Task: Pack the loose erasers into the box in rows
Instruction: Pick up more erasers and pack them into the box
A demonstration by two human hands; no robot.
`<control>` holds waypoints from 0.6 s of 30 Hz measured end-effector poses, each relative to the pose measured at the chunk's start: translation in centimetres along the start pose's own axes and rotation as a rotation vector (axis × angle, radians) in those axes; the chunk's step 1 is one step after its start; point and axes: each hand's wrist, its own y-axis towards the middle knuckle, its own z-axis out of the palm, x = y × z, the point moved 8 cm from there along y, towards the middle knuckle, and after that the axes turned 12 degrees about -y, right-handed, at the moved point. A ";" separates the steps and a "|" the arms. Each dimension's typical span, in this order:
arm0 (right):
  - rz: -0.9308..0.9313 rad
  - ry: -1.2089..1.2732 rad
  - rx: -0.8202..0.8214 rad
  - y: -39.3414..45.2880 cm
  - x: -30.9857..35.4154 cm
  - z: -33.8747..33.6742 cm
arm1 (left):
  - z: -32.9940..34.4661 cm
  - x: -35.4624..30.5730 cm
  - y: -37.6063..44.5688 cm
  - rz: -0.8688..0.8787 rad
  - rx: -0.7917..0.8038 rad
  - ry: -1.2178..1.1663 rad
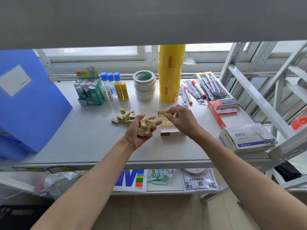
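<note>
body: I see two arms | sleeves: bare to the frame edge | left hand [141,131]: no glove, ring or watch | right hand [180,120]: likewise unadorned

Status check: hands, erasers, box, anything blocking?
Left hand cupping several erasers. Right hand pinching one over the box. Loose pile left of box. Nothing blocking.

Only 1 view is given, from a wide-angle camera on the person's head, looking forward and down onto a white shelf [86,138] close below. Both forearms reach in from the bottom edge; an upper shelf [149,19] blocks the top.
</note>
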 end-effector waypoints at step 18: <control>-0.093 -0.037 0.258 -0.4 4.2 2.8 | 1.0 -0.5 -0.3 0.156 -0.048 0.444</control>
